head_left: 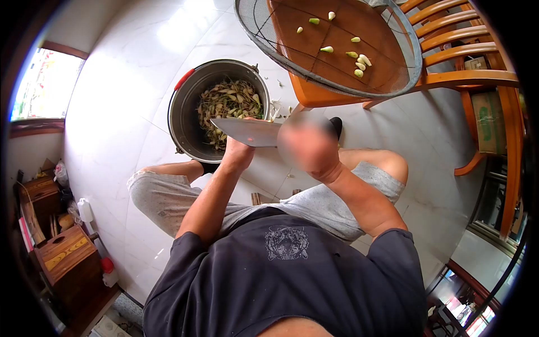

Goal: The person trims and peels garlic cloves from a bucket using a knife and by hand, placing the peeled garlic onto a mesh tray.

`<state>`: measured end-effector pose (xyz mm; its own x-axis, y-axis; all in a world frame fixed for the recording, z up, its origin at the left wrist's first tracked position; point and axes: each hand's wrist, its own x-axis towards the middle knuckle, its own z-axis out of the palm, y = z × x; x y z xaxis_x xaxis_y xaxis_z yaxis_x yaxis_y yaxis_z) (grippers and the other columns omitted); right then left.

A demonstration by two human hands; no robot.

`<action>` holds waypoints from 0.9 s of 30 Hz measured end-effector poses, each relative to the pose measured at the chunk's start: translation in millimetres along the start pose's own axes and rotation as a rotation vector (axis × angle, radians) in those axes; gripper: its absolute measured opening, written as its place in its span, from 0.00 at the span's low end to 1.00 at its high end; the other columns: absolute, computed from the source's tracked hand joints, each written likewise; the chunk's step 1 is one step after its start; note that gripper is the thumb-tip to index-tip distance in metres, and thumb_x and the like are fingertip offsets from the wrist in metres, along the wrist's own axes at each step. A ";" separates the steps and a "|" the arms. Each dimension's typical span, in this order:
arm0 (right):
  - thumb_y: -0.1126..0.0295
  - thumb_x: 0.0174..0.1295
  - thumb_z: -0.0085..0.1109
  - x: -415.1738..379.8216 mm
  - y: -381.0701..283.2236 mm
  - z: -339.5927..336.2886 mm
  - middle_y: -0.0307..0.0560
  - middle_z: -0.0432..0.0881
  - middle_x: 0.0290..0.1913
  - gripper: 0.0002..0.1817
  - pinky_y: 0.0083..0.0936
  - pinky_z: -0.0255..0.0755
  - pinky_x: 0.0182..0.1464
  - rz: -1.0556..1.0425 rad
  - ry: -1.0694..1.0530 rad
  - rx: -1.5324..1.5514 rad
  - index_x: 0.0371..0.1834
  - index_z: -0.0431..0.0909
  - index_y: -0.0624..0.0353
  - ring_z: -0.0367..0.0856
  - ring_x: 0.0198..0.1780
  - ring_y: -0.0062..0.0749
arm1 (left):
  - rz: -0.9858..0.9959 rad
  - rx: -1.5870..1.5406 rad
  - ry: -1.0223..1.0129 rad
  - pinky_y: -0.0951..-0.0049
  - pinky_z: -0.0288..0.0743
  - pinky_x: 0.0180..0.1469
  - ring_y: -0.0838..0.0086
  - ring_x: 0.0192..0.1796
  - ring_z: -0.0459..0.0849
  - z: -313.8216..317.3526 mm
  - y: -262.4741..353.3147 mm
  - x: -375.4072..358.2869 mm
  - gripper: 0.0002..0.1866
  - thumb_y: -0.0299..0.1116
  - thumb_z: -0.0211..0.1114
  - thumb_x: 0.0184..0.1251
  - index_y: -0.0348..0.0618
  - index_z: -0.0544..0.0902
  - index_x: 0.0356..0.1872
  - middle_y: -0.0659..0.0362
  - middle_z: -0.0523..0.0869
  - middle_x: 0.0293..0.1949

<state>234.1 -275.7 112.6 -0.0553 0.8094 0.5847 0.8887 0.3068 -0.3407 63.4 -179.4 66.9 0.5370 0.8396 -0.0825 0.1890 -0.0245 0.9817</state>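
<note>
My right hand (309, 143), partly blurred, is closed round the handle of a wide-bladed kitchen knife (247, 131). The blade points left, its flat side towards me, over the near right edge of a metal bucket (175, 121). Just behind and below the blade is my left hand (239, 153). It looks curled closed, but the knife covers most of its fingers and whatever they hold. Thin whitish stalks (274, 111) show past the blade. Inside the bucket lies a heap of small pale bulbs (227, 106) with dry stems and roots.
A round mesh sieve (415, 53) with several trimmed bulbs (360, 63) rests on a wooden chair (320, 99) at the upper right. Scraps lie on the tiled floor (140, 84) beside the bucket. Wooden cabinets (64, 253) stand far left. My knees flank the work.
</note>
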 end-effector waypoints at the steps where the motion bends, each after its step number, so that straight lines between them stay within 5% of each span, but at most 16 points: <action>1: 0.72 0.46 0.58 0.4 -0.5 0.0 0.42 0.76 0.27 0.07 0.32 0.72 0.29 0.003 0.006 0.013 0.30 0.76 0.53 0.75 0.28 0.39 | 0.015 0.010 -0.001 0.76 0.74 0.41 0.74 0.37 0.80 -1.0 -0.9 -0.2 0.10 0.21 0.59 0.53 0.32 0.80 0.38 0.56 0.84 0.34; 5: 0.72 0.51 0.58 -12.4 6.0 2.7 0.46 0.78 0.28 0.04 0.34 0.73 0.31 0.101 -0.077 0.029 0.30 0.77 0.54 0.78 0.30 0.42 | -0.103 -0.551 -0.075 0.74 0.75 0.40 0.74 0.37 0.81 -4.0 -18.9 0.6 0.07 0.22 0.63 0.58 0.33 0.80 0.38 0.54 0.85 0.35; 8: 0.71 0.55 0.56 -32.8 24.7 2.8 0.50 0.80 0.30 0.06 0.37 0.74 0.35 0.580 -0.535 -0.087 0.34 0.80 0.57 0.79 0.33 0.45 | -0.115 -0.643 -0.167 0.73 0.76 0.40 0.73 0.37 0.82 -7.4 -5.2 0.7 0.10 0.24 0.68 0.59 0.34 0.79 0.40 0.53 0.85 0.37; 11: 0.70 0.57 0.55 -39.5 23.3 -3.9 0.52 0.81 0.31 0.09 0.37 0.75 0.39 0.636 -0.330 0.022 0.39 0.82 0.57 0.80 0.36 0.47 | -0.059 -0.681 -0.194 0.75 0.76 0.42 0.76 0.36 0.82 -6.5 -1.9 -0.3 0.11 0.26 0.67 0.62 0.36 0.81 0.44 0.54 0.87 0.36; 27: 0.73 0.56 0.57 -22.0 17.4 3.9 0.54 0.81 0.31 0.11 0.33 0.73 0.39 0.608 -0.218 0.217 0.42 0.82 0.61 0.80 0.34 0.46 | -0.240 -1.028 -0.049 0.78 0.73 0.39 0.79 0.39 0.79 1.6 -15.4 7.3 0.12 0.23 0.61 0.65 0.40 0.76 0.49 0.61 0.82 0.38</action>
<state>249.0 -286.1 91.0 0.3145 0.9451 0.0884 0.6809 -0.1597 -0.7147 65.7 -173.7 51.0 0.6147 0.7381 -0.2782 -0.4806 0.6301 0.6099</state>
